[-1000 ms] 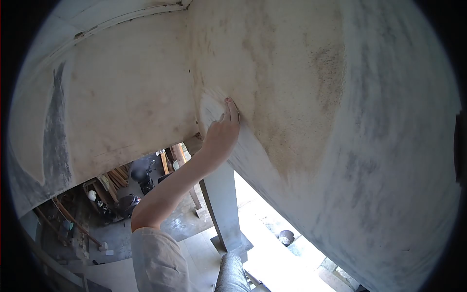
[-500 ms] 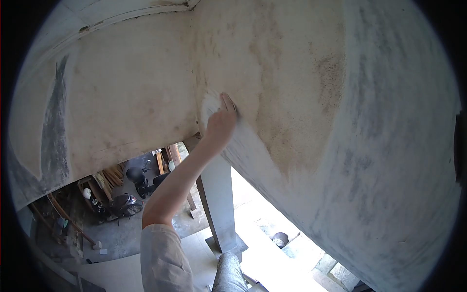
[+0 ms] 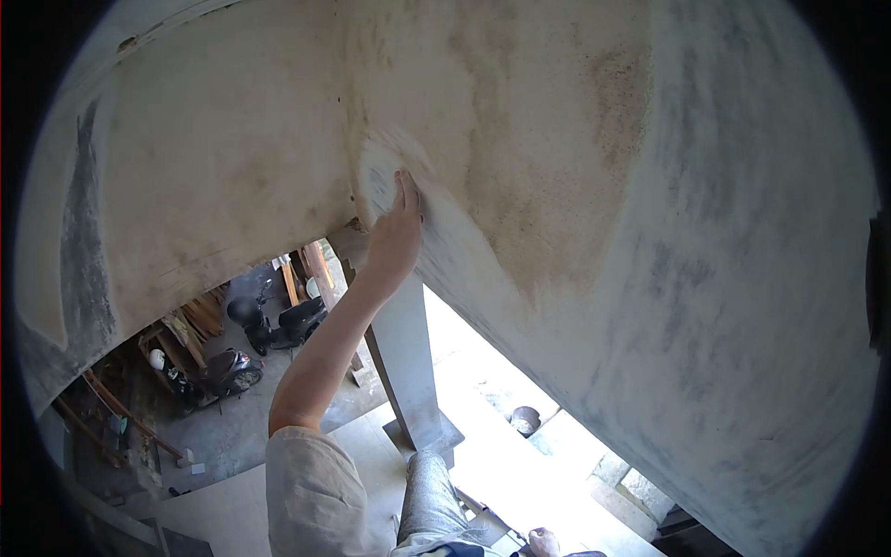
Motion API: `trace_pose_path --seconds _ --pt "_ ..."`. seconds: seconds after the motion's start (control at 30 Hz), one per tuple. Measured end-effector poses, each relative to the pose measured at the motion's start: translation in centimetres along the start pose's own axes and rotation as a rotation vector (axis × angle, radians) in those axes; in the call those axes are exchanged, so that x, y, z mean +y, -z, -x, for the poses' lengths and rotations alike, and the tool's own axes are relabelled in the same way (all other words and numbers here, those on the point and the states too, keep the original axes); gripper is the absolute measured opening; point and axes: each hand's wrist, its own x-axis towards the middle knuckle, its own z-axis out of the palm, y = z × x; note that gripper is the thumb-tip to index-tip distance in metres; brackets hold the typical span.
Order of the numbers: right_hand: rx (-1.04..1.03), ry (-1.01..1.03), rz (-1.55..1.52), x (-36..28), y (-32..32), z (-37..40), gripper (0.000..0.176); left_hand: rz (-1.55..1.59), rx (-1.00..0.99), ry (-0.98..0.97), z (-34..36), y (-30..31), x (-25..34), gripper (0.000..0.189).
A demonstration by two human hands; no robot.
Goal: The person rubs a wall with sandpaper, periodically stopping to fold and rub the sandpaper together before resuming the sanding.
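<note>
My left hand (image 3: 397, 223) is raised against the wall (image 3: 557, 139), close to the inner corner, with its fingers together and pointing up. A thin, dark edge shows beside the fingers, so a flat piece seems pressed between hand and wall; its kind is hidden. Around the hand is a pale, scuffed patch (image 3: 379, 181) beside brown stained plaster. Low at the bottom edge, my right hand (image 3: 543, 541) is partly in view near my leg (image 3: 432, 492). It looks closed, but what it holds, if anything, cannot be made out.
A grey post (image 3: 408, 362) stands below the corner. Under the left wall's lower edge are motorbikes (image 3: 232, 371) and wood pieces (image 3: 209, 316) on the lower floor. A dark bucket (image 3: 525, 420) sits outside in bright light. Grey streaks cover the wall's right part.
The view has shifted, so the wall and floor sit further left and the floor higher. My left hand is a little lower on the wall, over the scuffed patch. My right hand has come into view.
</note>
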Motion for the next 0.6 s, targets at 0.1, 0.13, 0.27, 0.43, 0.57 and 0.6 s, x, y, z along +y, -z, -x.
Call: trace_pose_path --seconds 0.1,0.13,0.27,0.43,0.57,0.6 --pt "0.027 -0.011 -0.035 1.6 0.2 0.5 0.032 0.263 0.044 0.032 4.5 -1.5 -0.4 0.055" --pt "0.041 -0.012 -0.051 1.9 0.2 0.6 0.031 0.355 0.110 0.016 6.7 -2.6 -0.2 0.053" --pt "0.164 0.048 -0.136 4.2 -0.9 -0.3 0.024 0.689 0.242 0.245 17.8 -7.2 3.1 0.039" --pt "0.200 0.029 -0.334 2.0 0.1 -0.2 0.025 1.047 -0.438 0.665 34.2 -17.1 7.7 0.031" --pt "0.153 0.060 -0.597 -1.3 0.7 -1.0 0.023 1.521 -0.848 0.727 36.7 -15.1 13.1 0.032" --pt "0.095 0.020 -0.684 -4.6 2.6 0.6 0.026 1.532 -0.936 0.764 37.3 -15.0 14.3 0.031"
